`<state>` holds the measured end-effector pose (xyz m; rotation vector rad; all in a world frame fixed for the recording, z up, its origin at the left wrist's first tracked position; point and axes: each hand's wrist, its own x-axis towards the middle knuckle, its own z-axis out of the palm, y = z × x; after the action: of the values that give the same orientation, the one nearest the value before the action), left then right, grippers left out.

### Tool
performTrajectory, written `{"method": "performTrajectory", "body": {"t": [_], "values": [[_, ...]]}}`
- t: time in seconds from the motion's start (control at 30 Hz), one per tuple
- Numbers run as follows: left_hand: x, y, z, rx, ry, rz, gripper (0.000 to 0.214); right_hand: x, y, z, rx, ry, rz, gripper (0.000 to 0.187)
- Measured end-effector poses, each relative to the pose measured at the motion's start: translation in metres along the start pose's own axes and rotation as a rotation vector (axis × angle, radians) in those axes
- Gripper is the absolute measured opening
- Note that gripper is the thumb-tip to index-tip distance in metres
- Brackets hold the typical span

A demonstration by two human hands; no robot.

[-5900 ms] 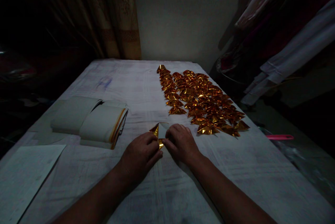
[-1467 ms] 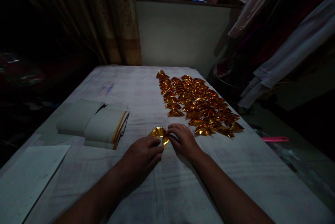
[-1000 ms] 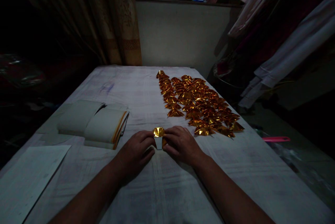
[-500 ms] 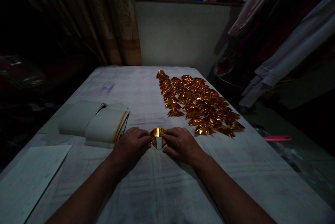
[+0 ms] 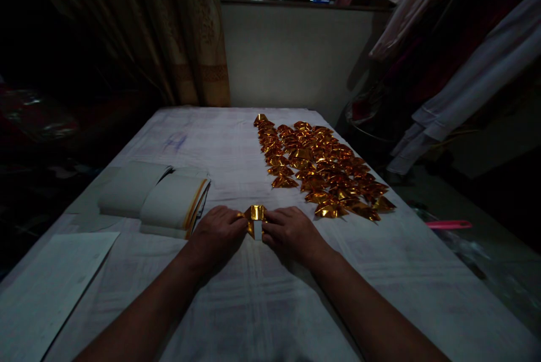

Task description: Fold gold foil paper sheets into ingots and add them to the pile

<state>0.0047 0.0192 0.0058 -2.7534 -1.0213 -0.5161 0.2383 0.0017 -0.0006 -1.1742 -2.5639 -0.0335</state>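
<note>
Between my two hands, near the middle of the table, is a partly folded piece of gold foil paper with a white strip showing at its front. My left hand pinches its left end, fingers closed. On the other side, my right hand has its fingers closed on the right end. Beyond and to the right lie many folded gold paper ingots, set out in rows. Left of my left hand rest two stacks of paper sheets, white on top with gold-orange edges on the nearer one.
A pale checked cloth covers the table. A flat white sheet lies at the near left. Clothes hang on the right, a curtain at the back left. A pink object sits beyond the right edge.
My fingers have closed further over both ends of the foil paper, so less of its sides shows. The ingots and paper stacks stay where they were.
</note>
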Motion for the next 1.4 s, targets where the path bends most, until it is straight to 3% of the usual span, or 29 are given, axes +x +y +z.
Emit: {"method": "performTrajectory", "body": {"t": [0.3,0.47,0.67,0.87,1.1,1.3,1.4], "values": [[0.003,0.000,-0.002,-0.025,-0.035,0.008,0.006,-0.001,-0.002,0.001,0.059,0.014,-0.029,0.015],[0.004,0.006,0.000,0.034,-0.023,-0.034,0.002,-0.006,0.000,-0.002,0.283,0.051,0.012,0.040],[0.005,0.007,0.000,0.018,-0.034,-0.044,0.005,-0.006,0.006,0.014,0.401,0.102,0.097,0.059],[0.005,0.005,-0.006,-0.048,-0.070,-0.061,0.021,-0.002,0.005,0.021,0.371,0.094,0.138,0.046],[0.005,0.004,0.000,0.001,0.001,-0.034,0.002,-0.001,0.004,0.022,0.352,0.158,0.119,0.042],[0.004,0.004,0.000,0.040,-0.022,-0.030,0.013,-0.006,0.003,0.017,0.431,0.210,0.128,0.050],[0.004,0.004,0.000,0.038,-0.017,-0.046,0.009,-0.009,0.002,0.019,0.339,0.238,0.181,0.031]]}}
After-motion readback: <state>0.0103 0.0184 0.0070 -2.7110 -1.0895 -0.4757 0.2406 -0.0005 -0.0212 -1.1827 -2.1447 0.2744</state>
